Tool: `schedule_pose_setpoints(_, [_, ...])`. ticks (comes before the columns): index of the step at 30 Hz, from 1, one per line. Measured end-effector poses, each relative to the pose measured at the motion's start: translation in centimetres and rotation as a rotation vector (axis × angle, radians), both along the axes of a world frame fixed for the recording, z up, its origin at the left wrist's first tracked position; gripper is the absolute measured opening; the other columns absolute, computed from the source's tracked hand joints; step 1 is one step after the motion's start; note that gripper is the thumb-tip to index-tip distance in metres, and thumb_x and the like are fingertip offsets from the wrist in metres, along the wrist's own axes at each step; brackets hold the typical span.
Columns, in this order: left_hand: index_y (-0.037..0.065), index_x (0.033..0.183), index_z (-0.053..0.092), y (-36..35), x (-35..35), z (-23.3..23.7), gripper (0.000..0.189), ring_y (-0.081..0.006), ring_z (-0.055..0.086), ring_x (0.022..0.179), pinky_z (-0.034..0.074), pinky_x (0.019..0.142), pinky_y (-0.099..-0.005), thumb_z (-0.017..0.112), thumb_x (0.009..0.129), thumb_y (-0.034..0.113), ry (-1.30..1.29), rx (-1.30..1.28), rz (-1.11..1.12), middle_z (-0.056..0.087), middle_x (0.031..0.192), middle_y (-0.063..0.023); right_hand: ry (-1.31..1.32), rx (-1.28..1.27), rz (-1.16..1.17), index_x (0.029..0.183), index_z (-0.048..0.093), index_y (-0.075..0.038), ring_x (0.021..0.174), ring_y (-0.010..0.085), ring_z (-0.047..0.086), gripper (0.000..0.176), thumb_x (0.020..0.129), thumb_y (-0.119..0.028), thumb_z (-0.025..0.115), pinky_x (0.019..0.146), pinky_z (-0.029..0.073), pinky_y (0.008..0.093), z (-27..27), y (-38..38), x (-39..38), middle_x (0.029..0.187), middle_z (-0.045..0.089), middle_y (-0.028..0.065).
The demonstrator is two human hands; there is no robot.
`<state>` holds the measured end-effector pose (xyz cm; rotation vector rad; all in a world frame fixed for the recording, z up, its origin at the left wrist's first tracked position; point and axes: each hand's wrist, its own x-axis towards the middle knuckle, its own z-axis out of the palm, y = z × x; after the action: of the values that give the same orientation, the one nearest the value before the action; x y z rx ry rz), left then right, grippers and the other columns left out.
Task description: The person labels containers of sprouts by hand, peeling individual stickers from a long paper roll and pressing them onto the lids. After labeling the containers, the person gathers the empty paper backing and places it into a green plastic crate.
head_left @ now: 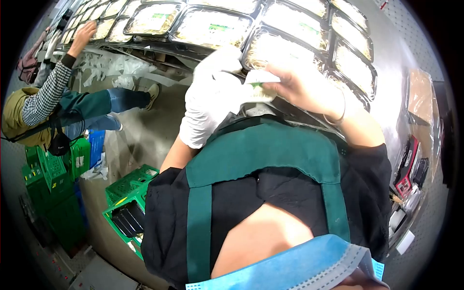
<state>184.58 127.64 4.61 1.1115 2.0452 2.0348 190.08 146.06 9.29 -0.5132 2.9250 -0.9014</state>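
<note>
In the head view, my left hand (212, 96), in a white glove, is closed against a small roll of white labels with green print (261, 93) in front of my chest. My bare right hand (307, 89), with a thin band at the wrist, pinches a white label (261, 77) at the roll between thumb and fingers. Just beyond my hands sits a black tray of pale, thin strands under clear film (278, 50). Farther left, another film-covered tray (212, 28) bears a green-printed label. My left fingertips are overexposed and hard to make out.
Rows of similar trays cover the table (391, 29). A co-worker (48, 106) at the left reaches toward the trays with one hand. Green crates (128, 186) stand on the floor to my left. A cardboard box (420, 96) and assorted packages lie to the right.
</note>
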Motion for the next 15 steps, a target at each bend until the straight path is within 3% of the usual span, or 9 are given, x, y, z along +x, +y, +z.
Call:
schedule_pose_setpoints(1, [0.000,0.093,0.059,-0.3,0.0,0.8,0.020,-0.0127,0.054,0.081,0.043,0.075,-0.0274,0.060,0.073,0.004,0.362,-0.168,0.088,0.057,0.087,-0.0084,-0.002,0.002,-0.006,0.093,0.054,-0.002,0.067,0.0233,0.056,0.022,0.075,-0.011,0.062,0.059,0.045,0.0304,0.1,0.1,0.2,0.076,0.055,0.0133])
schedule_pose_setpoints(2, [0.000,0.093,0.059,0.0,0.3,0.6,0.020,-0.0127,0.054,0.081,0.043,0.075,-0.0274,0.060,0.073,0.004,0.361,-0.168,0.082,0.057,0.087,-0.0084,-0.005,-0.137,0.031,0.093,0.053,-0.001,0.066,0.0228,0.056,0.021,0.075,-0.010,0.061,0.058,0.045,0.0302,0.3,0.2,0.5,0.076,0.056,0.0134])
schedule_pose_setpoints(4, [0.001,0.097,0.059,0.7,0.8,0.3,0.023,-0.0179,0.054,0.085,0.042,0.079,-0.0285,0.059,0.075,0.008,-0.341,-0.025,-0.180,0.057,0.092,-0.0105,-0.002,-0.276,0.064,0.092,0.053,-0.001,0.064,0.0224,0.056,0.019,0.076,-0.009,0.060,0.058,0.045,0.0299,0.5,0.2,0.7,0.076,0.056,0.0135])
schedule_pose_setpoints(6, [0.002,0.108,0.053,0.7,0.1,-0.6,0.035,-0.0203,0.054,0.088,0.042,0.079,-0.0278,0.059,0.075,0.013,-0.173,-0.338,-0.297,0.058,0.095,-0.0088,-0.040,-0.263,-0.013,0.088,0.055,-0.001,0.064,0.0199,0.057,0.015,0.077,-0.010,0.059,0.058,0.045,0.0277,0.5,0.5,0.7,0.073,0.058,0.0110])
schedule_pose_setpoints(8, [0.002,0.112,0.049,1.3,-0.1,-1.1,0.044,-0.0192,0.054,0.088,0.043,0.078,-0.0272,0.063,0.073,0.017,0.338,-0.584,-0.359,0.058,0.095,-0.0090,0.086,0.009,-0.040,0.084,0.057,-0.002,0.065,0.0172,0.057,0.009,0.078,-0.009,0.057,0.059,0.045,0.0252,1.4,1.3,0.7,0.070,0.059,0.0077])
schedule_pose_setpoints(10, [0.001,0.112,0.048,2.4,0.9,-0.7,0.049,-0.0165,0.055,0.086,0.043,0.077,-0.0264,0.065,0.071,0.022,-0.556,-0.286,-0.526,0.058,0.095,-0.0081,0.318,0.202,-0.072,0.080,0.059,-0.003,0.065,0.0167,0.057,0.007,0.079,-0.010,0.055,0.060,0.046,0.0243,2.0,3.5,-0.6,0.067,0.059,0.0062])
schedule_pose_setpoints(11, [0.001,0.108,0.052,3.2,1.5,-0.5,0.039,-0.0140,0.054,0.087,0.043,0.077,-0.0257,0.061,0.076,0.019,-0.695,-0.247,-0.536,0.058,0.099,-0.0073,0.239,0.144,-0.216,0.079,0.059,-0.004,0.066,0.0182,0.058,0.009,0.079,-0.012,0.055,0.061,0.046,0.0259,3.3,4.8,-1.9,0.069,0.059,0.0073])
schedule_pose_setpoints(14, [0.001,0.103,0.056,5.0,0.1,-2.5,0.026,-0.0125,0.053,0.090,0.042,0.080,-0.0249,0.055,0.080,0.013,-0.509,-0.324,-0.569,0.058,0.101,-0.0069,0.545,0.416,-0.385,0.086,0.051,0.000,0.071,0.0250,0.056,0.016,0.076,-0.013,0.055,0.062,0.045,0.0332,5.0,12.5,-7.9,0.076,0.057,0.0153])
schedule_pose_setpoints(15, [0.001,0.099,0.059,5.1,0.1,-3.1,0.020,-0.0150,0.054,0.092,0.042,0.082,-0.0256,0.050,0.082,0.008,-0.270,-0.332,-0.521,0.058,0.102,-0.0078,0.458,0.324,-0.471,0.082,0.052,-0.001,0.070,0.0265,0.056,0.016,0.074,-0.015,0.057,0.062,0.044,0.0336,4.5,14.5,-10.1,0.074,0.057,0.0157])
